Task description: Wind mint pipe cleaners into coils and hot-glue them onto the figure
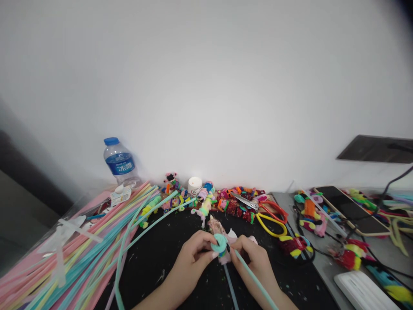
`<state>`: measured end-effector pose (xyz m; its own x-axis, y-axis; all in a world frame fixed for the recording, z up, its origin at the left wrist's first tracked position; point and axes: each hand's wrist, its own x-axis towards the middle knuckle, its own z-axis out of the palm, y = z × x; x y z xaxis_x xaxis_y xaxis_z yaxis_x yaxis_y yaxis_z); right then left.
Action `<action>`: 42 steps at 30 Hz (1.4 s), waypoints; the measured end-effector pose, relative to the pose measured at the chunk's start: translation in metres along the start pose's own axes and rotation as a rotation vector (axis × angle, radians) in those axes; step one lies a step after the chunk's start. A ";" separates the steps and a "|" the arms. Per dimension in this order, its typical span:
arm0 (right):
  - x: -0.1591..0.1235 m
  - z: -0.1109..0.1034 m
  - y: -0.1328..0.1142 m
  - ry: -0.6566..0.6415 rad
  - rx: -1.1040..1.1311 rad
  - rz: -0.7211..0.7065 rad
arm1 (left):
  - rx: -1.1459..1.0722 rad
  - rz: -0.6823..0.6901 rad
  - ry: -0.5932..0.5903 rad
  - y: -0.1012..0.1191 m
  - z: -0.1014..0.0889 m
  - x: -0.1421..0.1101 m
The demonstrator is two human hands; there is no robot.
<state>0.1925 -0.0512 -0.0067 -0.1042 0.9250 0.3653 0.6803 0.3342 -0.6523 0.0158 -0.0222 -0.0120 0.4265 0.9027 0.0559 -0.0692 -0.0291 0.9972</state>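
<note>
A coil of mint-green pipe cleaner [219, 244] sits between my hands over the black mat. My left hand [196, 255] pinches it from the left with thumb and fingers. From the right, my right hand [252, 261] has its fingers closed on a mint pipe cleaner [253, 277], whose long end runs down across the palm to the bottom edge. Something small and dark shows at the coil's right side. Beneath the hands lie pinkish bits and a pale blue stem [231, 288], partly hidden by the fingers.
Bundles of pastel pipe cleaners [93, 254] cover the left side. Finished fuzzy figures [203, 206] line the wall, with a paper cup [195, 185], a water bottle [120, 162] and scissors [269, 213]. At right lie a phone [351, 211], cables and a white device [364, 290].
</note>
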 end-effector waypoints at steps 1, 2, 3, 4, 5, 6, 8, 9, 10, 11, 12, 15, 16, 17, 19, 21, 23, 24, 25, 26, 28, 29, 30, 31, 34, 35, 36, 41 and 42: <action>0.000 0.000 0.000 -0.001 0.000 -0.005 | 0.003 -0.004 -0.002 0.000 0.000 0.000; 0.001 0.000 -0.001 0.000 -0.005 -0.005 | 0.004 -0.005 -0.004 0.000 0.000 0.000; 0.001 0.000 -0.001 0.004 -0.017 0.000 | 0.004 -0.004 -0.005 0.000 -0.001 0.000; 0.001 0.001 0.000 0.009 -0.035 0.006 | 0.004 -0.003 -0.006 -0.001 -0.001 0.000; 0.001 0.001 0.000 0.012 -0.055 0.013 | 0.006 -0.002 -0.007 -0.001 -0.001 0.000; 0.000 0.001 0.000 0.012 -0.073 0.019 | 0.011 0.000 -0.006 -0.002 -0.002 0.000; 0.000 0.002 0.001 -0.001 -0.095 0.023 | 0.022 0.010 -0.008 -0.003 -0.002 0.000; -0.001 0.002 0.001 -0.015 -0.097 0.022 | 0.025 0.015 -0.012 -0.003 -0.003 0.001; -0.001 0.001 0.001 -0.030 -0.098 0.022 | 0.026 0.020 -0.019 -0.004 -0.003 0.001; -0.001 0.001 0.001 -0.045 -0.101 0.024 | 0.023 0.021 -0.025 -0.004 -0.003 0.001; -0.001 0.000 0.001 -0.061 -0.104 0.027 | 0.022 0.022 -0.031 -0.004 -0.003 0.002; -0.001 0.000 0.000 -0.096 -0.118 0.028 | 0.026 0.021 -0.033 -0.004 -0.004 0.003; -0.001 0.000 -0.001 -0.099 -0.119 0.022 | 0.026 0.020 -0.030 -0.004 -0.004 0.002; -0.001 0.000 -0.001 -0.097 -0.117 0.013 | 0.023 0.020 -0.028 -0.003 -0.004 0.002; -0.001 0.000 -0.001 -0.085 -0.110 -0.006 | 0.012 0.015 -0.028 -0.002 -0.004 0.002; -0.001 0.000 -0.002 -0.071 -0.099 -0.023 | 0.012 0.013 -0.027 -0.001 -0.003 0.002; 0.000 0.000 -0.002 -0.066 -0.090 -0.031 | 0.017 0.017 -0.023 0.001 -0.003 0.002; 0.000 0.000 -0.003 -0.063 -0.088 -0.029 | 0.017 0.020 -0.021 0.002 -0.004 0.002; 0.000 0.000 -0.004 -0.058 -0.088 -0.024 | 0.017 0.023 -0.020 0.002 -0.004 0.002; 0.000 0.000 -0.004 -0.051 -0.090 -0.018 | 0.018 0.022 -0.019 0.003 -0.004 0.002; 0.001 0.000 -0.006 -0.039 -0.093 -0.008 | 0.023 0.019 -0.018 0.003 -0.004 0.002; 0.001 0.000 -0.006 -0.033 -0.095 -0.006 | 0.028 0.017 -0.016 0.002 -0.004 0.002; 0.001 0.000 -0.006 -0.029 -0.096 -0.008 | 0.032 0.019 -0.011 0.002 -0.005 0.002; 0.001 0.001 -0.006 -0.027 -0.096 -0.007 | 0.039 0.021 -0.008 0.002 -0.005 0.002; 0.001 0.002 -0.006 -0.028 -0.093 0.006 | 0.043 0.019 -0.002 0.002 -0.005 0.001; 0.000 0.002 -0.005 -0.032 -0.092 0.014 | 0.043 0.021 -0.003 0.002 -0.005 0.001; 0.000 0.002 -0.005 -0.036 -0.090 0.019 | 0.045 0.023 -0.001 0.003 -0.005 0.001; -0.003 0.002 -0.005 -0.050 -0.094 0.030 | 0.059 0.037 0.023 0.005 -0.004 0.002; -0.003 0.002 -0.006 -0.056 -0.095 0.029 | 0.058 0.041 0.024 0.004 -0.004 0.002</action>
<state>0.1873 -0.0553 -0.0052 -0.1222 0.9435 0.3080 0.7489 0.2913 -0.5953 0.0127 -0.0184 -0.0076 0.4022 0.9105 0.0961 -0.0339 -0.0901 0.9954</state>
